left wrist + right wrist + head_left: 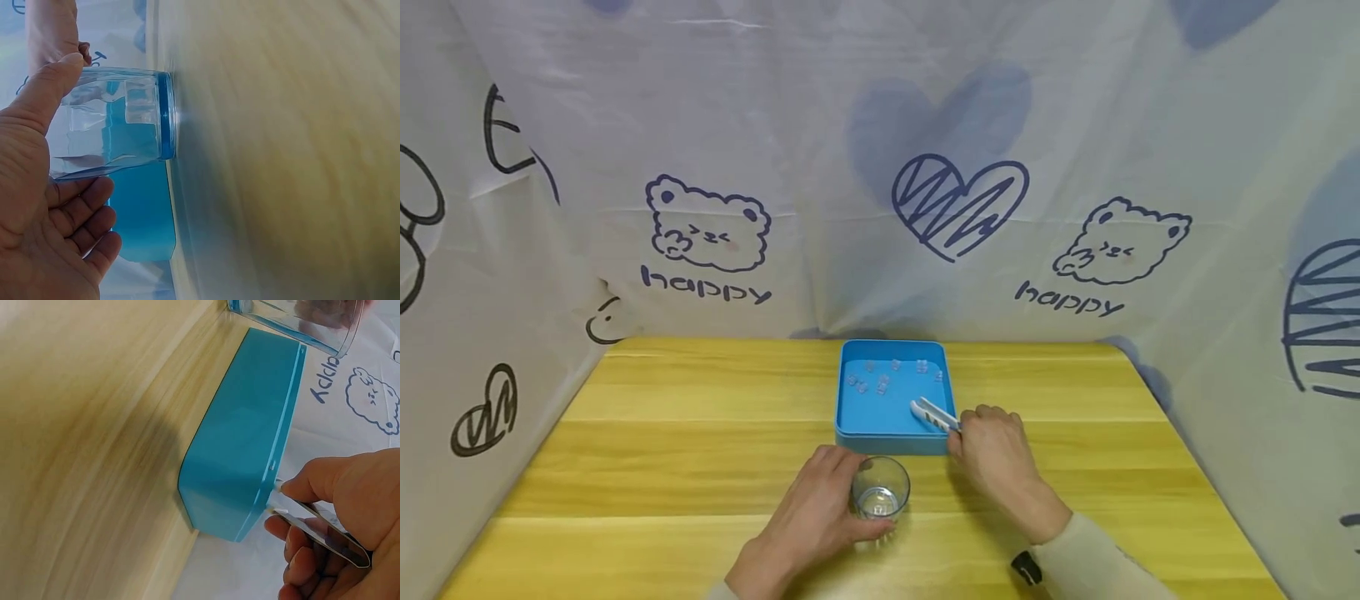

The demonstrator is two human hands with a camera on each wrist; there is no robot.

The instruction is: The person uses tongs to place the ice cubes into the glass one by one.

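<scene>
Translucent pieces (882,387) in the blue tray (891,444) lie forward-left of the right hand (998,450), which pinches tongs (931,418) slanting toward them; the left hand (822,510) grips a glass tumbler (880,502).

We read a single word, handwritten in blue on the pale cloth (827,208) behind the blue tray (891,445): one "happy" (706,286) to the tray's left, under a bear drawing (709,223), and a second, slanting "happy" (1069,300) to its right, under another bear. The right wrist view gives us the word turned askew beyond the tray. Well left of the tray, a dark mark (490,125) may be a letter; we cannot tell.
</scene>
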